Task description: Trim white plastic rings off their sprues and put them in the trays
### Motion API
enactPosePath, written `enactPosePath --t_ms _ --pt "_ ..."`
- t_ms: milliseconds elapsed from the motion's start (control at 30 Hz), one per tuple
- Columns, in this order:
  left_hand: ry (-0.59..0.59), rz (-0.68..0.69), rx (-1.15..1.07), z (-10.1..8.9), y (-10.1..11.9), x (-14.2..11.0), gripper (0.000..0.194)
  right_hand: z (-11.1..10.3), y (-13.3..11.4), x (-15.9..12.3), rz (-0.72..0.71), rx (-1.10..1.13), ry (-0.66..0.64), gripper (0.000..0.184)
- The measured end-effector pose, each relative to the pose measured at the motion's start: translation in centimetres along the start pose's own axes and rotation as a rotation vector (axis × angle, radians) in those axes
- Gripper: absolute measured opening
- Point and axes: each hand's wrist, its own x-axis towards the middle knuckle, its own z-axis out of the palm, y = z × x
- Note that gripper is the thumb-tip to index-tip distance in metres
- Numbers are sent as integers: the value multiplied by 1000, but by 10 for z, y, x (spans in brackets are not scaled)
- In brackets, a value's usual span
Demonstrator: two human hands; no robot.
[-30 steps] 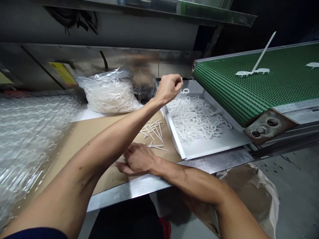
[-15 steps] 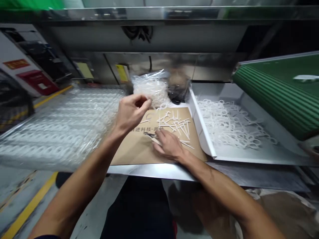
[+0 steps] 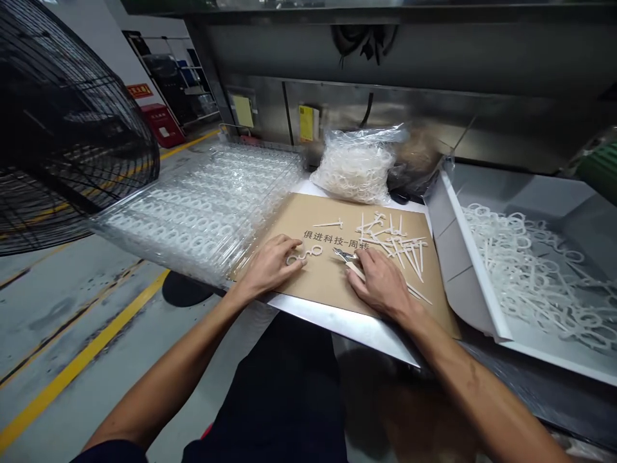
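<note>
A brown cardboard sheet (image 3: 289, 218) printed with dark characters is laid on a steel table (image 3: 337, 328). The left hand (image 3: 272, 267) is placed on the near left part of the sheet, with its fingers (image 3: 292, 243) rested on a white plastic ring piece (image 3: 303, 256). The piece seems to be held down lightly, though no firm grasp can be made out. The right hand (image 3: 380, 283) is curled over the near middle of the sheet, and small cutters (image 3: 344, 256) are grasped in it, their metal tips pointed left toward the ring piece. Their handles are covered by the fingers, so the tightness of the grip is hard to tell. A white plastic stick (image 3: 359, 271) is seen running under that hand. More white plastic pieces (image 3: 395, 241) are heaped on the far right part of the sheet. A white tray (image 3: 475, 270) of tangled plastic rings (image 3: 530, 276) is placed right of the sheet, a clear bag of rings (image 3: 354, 167) beyond it, and a plastic-wrapped stack of rings (image 3: 193, 212) left of it.
</note>
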Motion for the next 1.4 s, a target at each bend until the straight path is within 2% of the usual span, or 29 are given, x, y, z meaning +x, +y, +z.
enactPosePath --t_ms 67,133,267,467,600,667,933,1400 --pt "-32 -18 65 0 -7 -9 38 1 1 0 -5 17 1 42" --pt "-31 -30 92 2 -13 -16 31 2 1 -1 -10 44 1 43" --pt "69 -39 11 7 -13 -20 17 0 -5 -4 -11 142 -3 41" --pt "262 -2 -228 15 15 -20 18 -23 -22 -11 -4 403 -110 29" --pt "387 62 -358 26 33 -19 18 -35 -26 -13 118 754 -279 31" --pt "414 91 -393 31 37 -18 18 -36 -24 -14 177 851 -332 32" --pt "394 170 -374 33 39 -16 21 -34 -23 -18 311 1024 -455 39" --pt "360 208 -336 35 40 -18 23 -32 -24 -19 361 1081 -462 37"
